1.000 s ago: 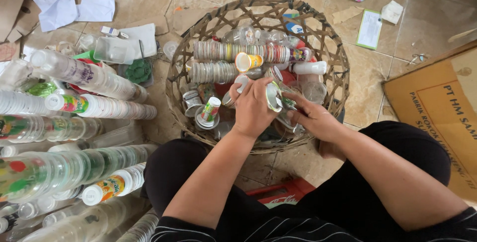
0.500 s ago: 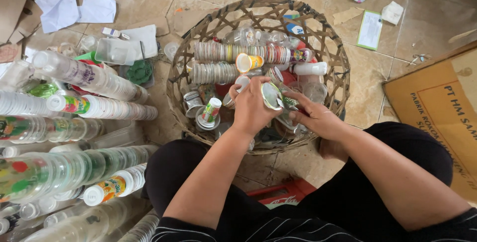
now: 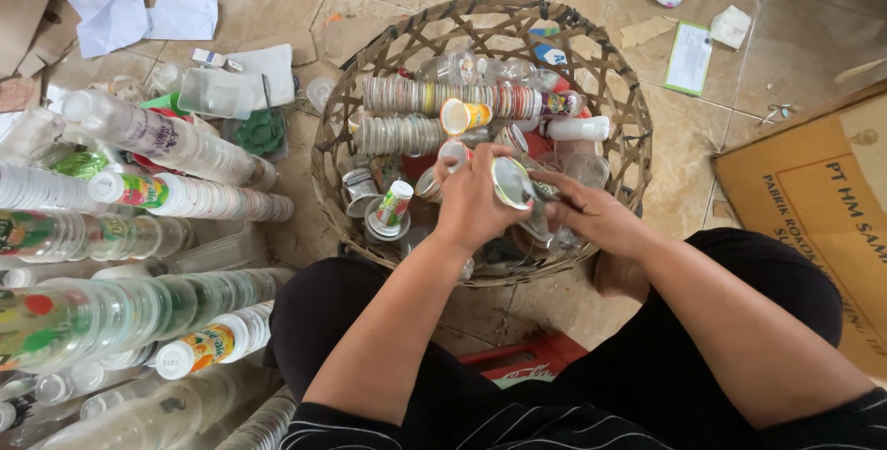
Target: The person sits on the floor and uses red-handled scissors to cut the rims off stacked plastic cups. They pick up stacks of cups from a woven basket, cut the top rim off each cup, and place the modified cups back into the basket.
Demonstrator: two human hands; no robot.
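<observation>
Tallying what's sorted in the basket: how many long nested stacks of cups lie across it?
2. One stack lies across the woven basket toward its far side; a shorter stack lies just nearer, left of centre. Loose cups may hide others.

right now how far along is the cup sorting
Done: long nested stacks of plastic cups lie on the floor by the person's left side. In hand: the left hand holds a clear cup while the right hand works at it. Left: the woven basket holds many loose cups.
</observation>
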